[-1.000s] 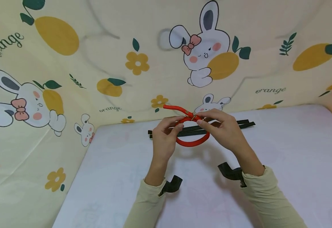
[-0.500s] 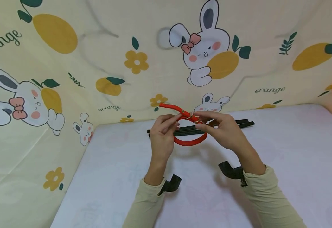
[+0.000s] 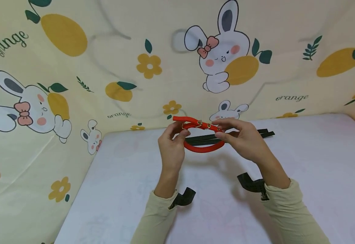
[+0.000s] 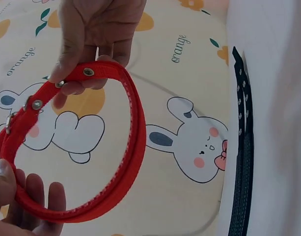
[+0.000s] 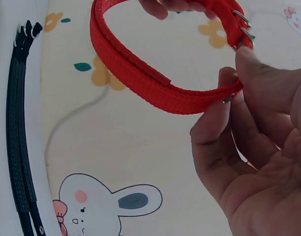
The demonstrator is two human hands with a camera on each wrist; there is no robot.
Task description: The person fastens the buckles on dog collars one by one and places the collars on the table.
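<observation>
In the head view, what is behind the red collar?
Dark straps on the table and, higher, patterned cloth. The left hand and right hand cover parts of the straps.

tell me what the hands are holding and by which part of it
A red collar, by its band: the left hand and right hand pinch it, with metal fittings between them.

Person wears pale khaki long sleeves (image 3: 293, 210), wrinkled near the cuffs (image 3: 164, 200), bent black piece (image 3: 187, 197) at each wrist.
</observation>
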